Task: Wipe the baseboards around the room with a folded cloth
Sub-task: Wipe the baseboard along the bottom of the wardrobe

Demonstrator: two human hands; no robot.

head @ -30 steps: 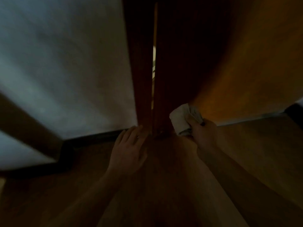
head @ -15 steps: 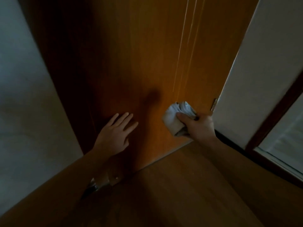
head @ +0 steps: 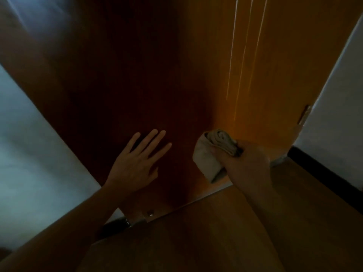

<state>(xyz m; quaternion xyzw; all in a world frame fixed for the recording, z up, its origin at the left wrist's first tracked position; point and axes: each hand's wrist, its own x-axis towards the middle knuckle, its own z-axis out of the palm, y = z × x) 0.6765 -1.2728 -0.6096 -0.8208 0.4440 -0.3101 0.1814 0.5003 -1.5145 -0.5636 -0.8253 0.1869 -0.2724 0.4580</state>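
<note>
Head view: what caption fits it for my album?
Left hand spread on the door, right hand gripping a cloth near its bottom.

Head view looks down, close to door (head: 176,75).

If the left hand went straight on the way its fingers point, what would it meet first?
The door. The left hand points straight, spread fingers at its dark lower part and may be touching it; depth is unclear.

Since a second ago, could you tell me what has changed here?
The view swung from the edge of the door to its face. The left hand rose from the floor line to spread flat on the door. The right hand grips the folded cloth as before.
</note>
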